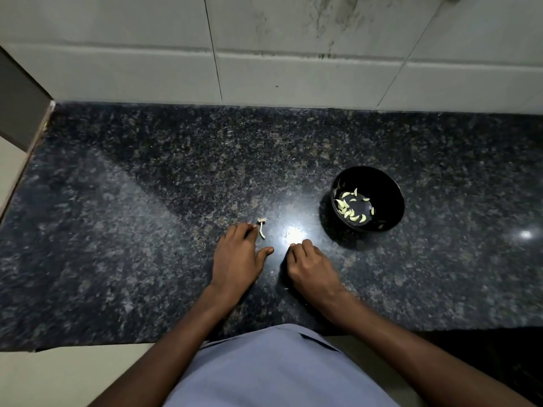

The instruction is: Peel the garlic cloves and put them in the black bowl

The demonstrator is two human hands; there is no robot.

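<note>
Granite counter, dark and speckled, fills most of the view, and a strong light reflects on it between the hands and the bowl. Behind the counter stands a wall of pale tiles with some dark stains near the top right. At the bottom, the person's blue shirt is visible, and both bare forearms reach forward from it over the counter.

The bowl is black and stands on the counter to the right, beyond the right hand and apart from it. Inside it lie many peeled cloves, pale yellow, spread on the bottom, mostly on the near and left side.

The left hand lies palm down on the counter, with the thumb stretched out to the right and the fingers bent downward at their ends; it holds nothing that can be seen. The right hand is near it, with the fingers curled inward to a loose fist, and whether something small is inside cannot be told.

A small dry garlic stem lies on the counter just beside the left fingertips.
</note>
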